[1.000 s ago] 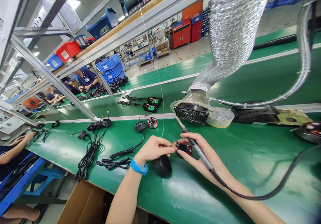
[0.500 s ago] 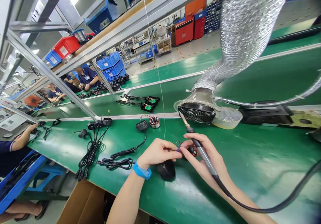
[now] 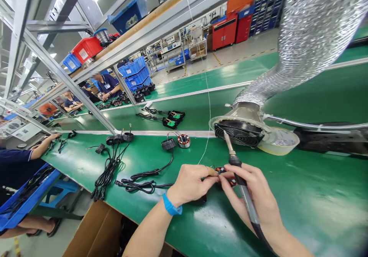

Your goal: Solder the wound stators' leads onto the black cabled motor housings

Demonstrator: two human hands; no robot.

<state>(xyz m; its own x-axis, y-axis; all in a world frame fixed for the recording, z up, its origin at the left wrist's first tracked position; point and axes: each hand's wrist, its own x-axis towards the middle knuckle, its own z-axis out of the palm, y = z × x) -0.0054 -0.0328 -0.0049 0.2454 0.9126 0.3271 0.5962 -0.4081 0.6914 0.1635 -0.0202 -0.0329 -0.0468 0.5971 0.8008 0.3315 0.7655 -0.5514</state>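
My left hand [image 3: 192,184], with a blue band on its wrist, pinches the wires of a small wound coil part [image 3: 222,170] held just above the green bench [image 3: 301,199]. My right hand [image 3: 254,195] grips a soldering iron [image 3: 240,180], tip pointing up and away, while its fingertips also touch the coil part. A thin solder wire [image 3: 207,111] hangs down from above to just behind my hands. A black round piece [image 3: 198,200] lies mostly hidden under my left hand.
A fume fan [image 3: 238,132] on a silver flexible duct [image 3: 310,38] stands right behind my hands, beside a shallow tray [image 3: 280,142]. Another coil [image 3: 184,140], black cables [image 3: 138,182] and round black parts [image 3: 119,138] lie left. A co-worker's arm [image 3: 40,149] rests at far left; a cardboard box [image 3: 94,236] sits below the bench.
Both hands have drawn closer together over the coil part and sit slightly right and lower in view. The black round piece is now mostly covered by my left hand. The iron stays gripped.
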